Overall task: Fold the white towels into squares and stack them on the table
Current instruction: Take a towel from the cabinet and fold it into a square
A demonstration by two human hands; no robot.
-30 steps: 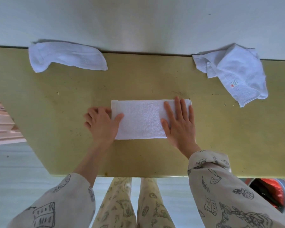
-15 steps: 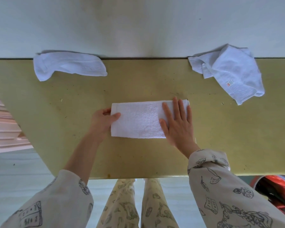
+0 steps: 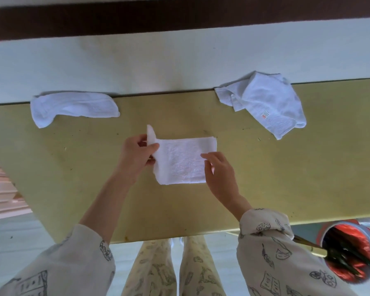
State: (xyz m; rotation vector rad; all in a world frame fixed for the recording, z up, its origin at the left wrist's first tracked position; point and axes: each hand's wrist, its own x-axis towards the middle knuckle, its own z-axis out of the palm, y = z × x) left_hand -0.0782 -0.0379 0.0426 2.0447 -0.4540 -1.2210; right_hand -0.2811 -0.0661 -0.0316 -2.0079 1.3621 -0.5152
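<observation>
From the head camera, the folded white towel (image 3: 185,161) lies in the middle of the yellow-green table (image 3: 286,178), but its left end no longer rests flat as it did half a second ago: the left hand (image 3: 137,155) now pinches that end between thumb and curled fingers and has raised it off the surface, so a flap stands upright above the knuckles. The right hand (image 3: 219,175), which a moment ago pressed flat across the towel's right part, has lifted and drawn back toward the near right corner; its fingers are relaxed and slightly spread, the fingertips just at the cloth's edge, and whether they touch it cannot be told. The towel looks shorter and skewed compared with the neat strip seen before. Two other white towels sit unfolded along the far edge as earlier: a rolled one (image 3: 73,106) on the left and a crumpled one (image 3: 265,103) with a small red label on the right. A red-lined bin (image 3: 348,253) shows below the table at lower right.
</observation>
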